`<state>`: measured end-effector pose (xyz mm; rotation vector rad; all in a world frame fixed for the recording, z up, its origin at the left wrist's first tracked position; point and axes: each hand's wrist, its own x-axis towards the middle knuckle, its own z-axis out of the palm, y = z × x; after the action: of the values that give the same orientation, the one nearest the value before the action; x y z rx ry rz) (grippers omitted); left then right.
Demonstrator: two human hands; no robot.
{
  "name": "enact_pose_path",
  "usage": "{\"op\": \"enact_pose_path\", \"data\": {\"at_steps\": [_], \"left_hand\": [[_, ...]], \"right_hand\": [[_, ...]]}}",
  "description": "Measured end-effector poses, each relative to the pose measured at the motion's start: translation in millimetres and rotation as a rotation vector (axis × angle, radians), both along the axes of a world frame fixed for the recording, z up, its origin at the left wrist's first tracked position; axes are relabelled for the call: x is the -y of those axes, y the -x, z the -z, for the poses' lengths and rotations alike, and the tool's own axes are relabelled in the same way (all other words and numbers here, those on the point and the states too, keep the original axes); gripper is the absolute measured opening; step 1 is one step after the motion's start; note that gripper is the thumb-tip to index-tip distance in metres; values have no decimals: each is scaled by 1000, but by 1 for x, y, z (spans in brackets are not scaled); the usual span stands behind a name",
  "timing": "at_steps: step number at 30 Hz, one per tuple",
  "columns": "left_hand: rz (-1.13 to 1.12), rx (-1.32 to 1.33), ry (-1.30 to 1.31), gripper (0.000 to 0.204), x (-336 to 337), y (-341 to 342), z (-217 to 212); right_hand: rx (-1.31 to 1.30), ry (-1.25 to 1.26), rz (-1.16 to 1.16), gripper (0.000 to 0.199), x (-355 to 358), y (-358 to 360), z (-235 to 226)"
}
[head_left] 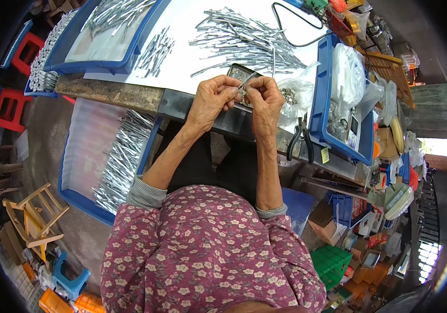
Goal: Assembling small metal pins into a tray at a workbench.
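Observation:
Over the front edge of the white-covered table, my left hand (214, 103) and my right hand (265, 106) meet with their fingertips pinched together. Between them is a thin grey metal strip (247, 79), partly hidden by the fingers. Right below lies a small dark tray (238, 69) of tiny metal parts, partly covered by my hands. Beyond it spreads a large heap of similar metal strips (239, 40), and a smaller bunch of strips (155, 52) lies to the left. A clear plastic bag (300, 89) with small parts rests beside my right hand.
Black-handled pliers (300, 141) hang over the table edge at right. A blue bin (319, 99) with plastic bags stands beyond them. At left are a blue tray (129, 61) of strips and, lower down, a blue crate (66, 182) of strips. A black cable (285, 32) curves across the far side.

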<state>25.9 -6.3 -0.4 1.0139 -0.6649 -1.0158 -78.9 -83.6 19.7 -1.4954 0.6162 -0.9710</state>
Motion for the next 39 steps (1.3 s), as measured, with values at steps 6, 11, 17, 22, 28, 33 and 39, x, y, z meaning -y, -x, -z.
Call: {"op": "enact_pose_path", "data": {"at_steps": [6,11,17,22,28,33,39], "left_hand": [[-28,-29,-2,19,0,1,0],[-67,33,-9,15,-2,4,-3],[-65,-6,28,11,-1,8,-1],[-39,-137,25,4,-3,10,-1],[-177,69,28,3,1,18,0],[-89,-179,47,2,1,14,-1],[-95,-180,50,8,2,13,4]], "right_hand": [[0,11,16,7,-1,-1,0],[-41,115,40,7,-1,-2,6],[3,54,32,10,-3,-2,7],[58,-12,25,10,-8,-3,4],[104,-71,13,9,-5,-4,12],[189,-162,-36,8,-4,-2,10],[136,-140,-2,9,-3,-2,14]]}}
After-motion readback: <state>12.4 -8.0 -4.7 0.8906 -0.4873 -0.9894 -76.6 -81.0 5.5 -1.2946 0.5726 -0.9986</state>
